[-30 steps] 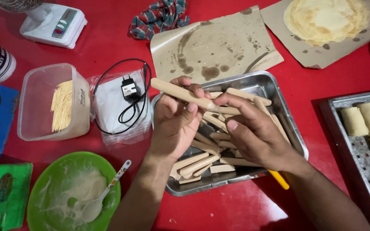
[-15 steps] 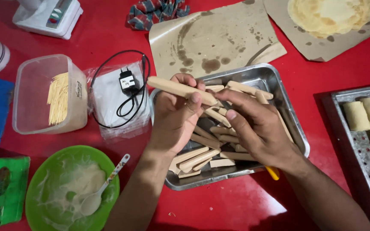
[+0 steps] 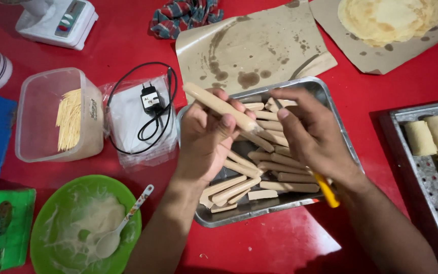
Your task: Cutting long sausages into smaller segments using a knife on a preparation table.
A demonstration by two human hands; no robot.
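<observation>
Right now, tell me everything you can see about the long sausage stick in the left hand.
The sausage stick is a long, smooth, pale tan cylinder with a rounded end, looking soft and uncooked. It lies slanted, upper end toward the left, lower end toward the metal tray. The left hand grips it from below, thumb and fingers wrapped over its lower half. It is held above the tray's pile of similar sticks. The right hand is beside it, apparently not touching.

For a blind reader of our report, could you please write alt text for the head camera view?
Over a red table, the person's left hand holds a long tan sausage stick above a metal tray of cut tan sausage strips, while the right hand hovers over the strips. At left stand a green bowl of white batter with a spoon and a clear tub of toothpicks.
</observation>
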